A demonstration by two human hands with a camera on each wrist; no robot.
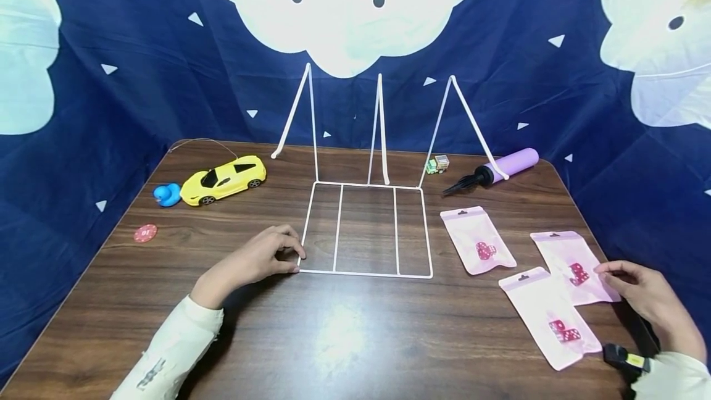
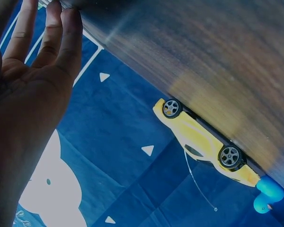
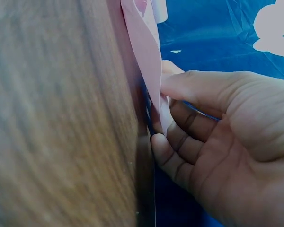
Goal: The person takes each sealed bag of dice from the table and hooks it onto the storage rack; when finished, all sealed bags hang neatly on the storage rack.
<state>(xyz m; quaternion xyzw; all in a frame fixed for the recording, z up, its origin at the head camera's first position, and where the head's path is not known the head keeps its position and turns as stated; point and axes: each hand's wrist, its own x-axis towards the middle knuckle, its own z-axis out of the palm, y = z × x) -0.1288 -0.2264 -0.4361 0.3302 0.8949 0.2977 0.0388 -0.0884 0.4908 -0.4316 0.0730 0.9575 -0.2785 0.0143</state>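
A white wire rack (image 1: 366,274) has a flat barred base on the table and tall bent prongs at the back. My left hand (image 1: 265,256) pinches its front left corner between thumb and fingers; in the left wrist view the hand's fingertips (image 2: 71,19) run to the top edge. At the table's right edge, my right hand (image 1: 647,292) pinches the side of a pink zip pouch (image 1: 561,249) with red dice inside. Close up, the pouch's edge (image 3: 149,56) is bent between thumb and fingers. Two similar pouches lie beside it, one nearer (image 1: 536,301), one to the left (image 1: 463,227).
Left on the table are a yellow toy car (image 1: 224,181), a blue rubber duck (image 1: 167,194) and a red poker chip (image 1: 145,233). Behind the pouches lie a purple hand pump (image 1: 513,162) and a small toy truck (image 1: 437,164). A blue cloth (image 1: 222,97) hangs behind.
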